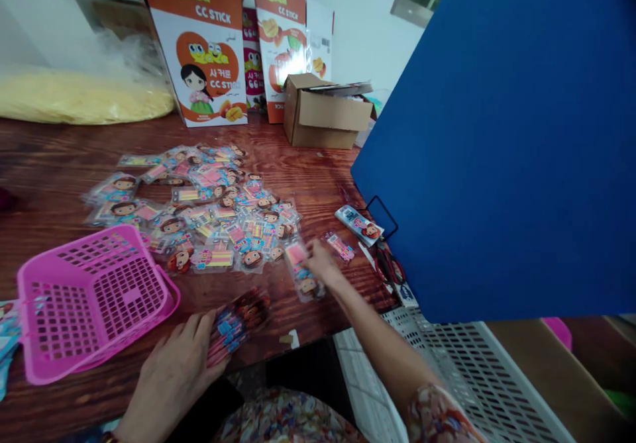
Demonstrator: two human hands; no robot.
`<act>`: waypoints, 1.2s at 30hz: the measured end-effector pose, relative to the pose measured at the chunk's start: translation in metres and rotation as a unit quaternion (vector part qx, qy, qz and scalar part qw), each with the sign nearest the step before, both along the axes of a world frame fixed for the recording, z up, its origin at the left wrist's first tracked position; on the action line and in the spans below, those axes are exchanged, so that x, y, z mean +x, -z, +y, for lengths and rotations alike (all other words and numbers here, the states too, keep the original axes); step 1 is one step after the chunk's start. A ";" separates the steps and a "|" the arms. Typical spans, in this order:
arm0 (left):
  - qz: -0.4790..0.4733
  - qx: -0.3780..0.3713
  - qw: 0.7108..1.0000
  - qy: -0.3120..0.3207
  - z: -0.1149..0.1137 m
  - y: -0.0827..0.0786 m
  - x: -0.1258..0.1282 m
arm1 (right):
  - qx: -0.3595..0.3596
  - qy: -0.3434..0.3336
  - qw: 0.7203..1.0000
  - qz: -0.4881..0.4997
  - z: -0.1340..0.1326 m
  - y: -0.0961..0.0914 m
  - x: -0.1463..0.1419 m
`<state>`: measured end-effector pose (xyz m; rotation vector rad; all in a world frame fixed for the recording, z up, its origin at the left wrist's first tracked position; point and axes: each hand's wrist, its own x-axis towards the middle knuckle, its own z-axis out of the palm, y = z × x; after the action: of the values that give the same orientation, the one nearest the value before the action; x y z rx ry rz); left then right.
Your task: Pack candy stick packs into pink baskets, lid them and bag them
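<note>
One pink basket (94, 304) lies tipped on its side on the tabletop (59, 158), and I take it as my landmark. Just right of the basket, the left hand (181, 360) has its grip closed on one bundle of packets (239, 320) at the near edge of the tabletop. Farther right of the basket, the right hand (322, 264) has its fingers together on one single packet (302, 276) that lies flat. Behind the basket spreads a loose heap of packets (218, 204), too many to count exactly. Two more loose packets (358, 223) lie beyond the right hand, near one pair of red scissors (390, 267). Far behind the basket stand at least three printed cartons (206, 46) and one brown box (322, 115).
</note>
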<state>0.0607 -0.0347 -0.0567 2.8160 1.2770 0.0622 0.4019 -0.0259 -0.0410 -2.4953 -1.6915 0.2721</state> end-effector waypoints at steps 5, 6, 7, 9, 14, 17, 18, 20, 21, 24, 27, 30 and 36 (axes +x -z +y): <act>0.018 -0.016 1.000 -0.018 0.000 -0.009 0.005 | -0.064 0.055 0.996 0.023 0.006 -0.031 0.091; 0.023 -0.018 0.999 -0.023 0.000 -0.010 0.005 | -0.081 0.061 0.995 0.018 0.007 -0.035 0.102; 0.024 -0.019 0.999 -0.024 0.000 -0.010 0.005 | -0.095 0.064 0.993 0.011 0.008 -0.037 0.109; 0.021 -0.020 0.999 -0.021 0.000 -0.007 0.004 | -0.113 0.065 0.992 -0.005 0.011 -0.037 0.114; 0.001 -0.008 1.000 -0.010 0.001 0.000 0.000 | -0.105 0.018 0.993 -0.048 0.008 -0.034 0.099; 0.000 -0.016 1.000 -0.009 0.000 -0.006 0.003 | -0.063 -0.053 0.993 -0.087 -0.005 -0.038 0.082; 0.001 -0.020 1.000 -0.012 0.000 -0.008 0.004 | -0.050 -0.078 0.991 -0.098 -0.011 -0.039 0.075; 0.003 -0.027 0.999 -0.022 -0.001 -0.013 0.007 | -0.033 -0.118 0.986 -0.114 -0.026 -0.039 0.063; 0.004 -0.029 0.999 -0.026 -0.001 -0.015 0.008 | -0.023 -0.134 0.983 -0.122 -0.033 -0.038 0.058; 0.008 -0.027 0.999 -0.031 -0.002 -0.015 0.009 | 0.012 -0.159 0.973 -0.167 -0.050 -0.031 0.052; 0.015 -0.029 0.999 -0.036 -0.003 -0.014 0.009 | 0.016 -0.162 0.963 -0.216 -0.058 -0.028 0.056; 0.021 -0.038 0.998 -0.044 -0.004 -0.018 0.011 | 0.040 -0.217 0.955 -0.196 -0.059 -0.037 0.057; 0.010 -0.062 0.996 -0.056 -0.006 -0.029 0.015 | 0.053 -0.329 0.943 0.007 -0.056 -0.061 0.023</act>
<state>0.0754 -0.0405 -0.0278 2.6465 1.3911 -0.0387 0.4253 -0.0817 0.0199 -1.7704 -2.4070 0.2399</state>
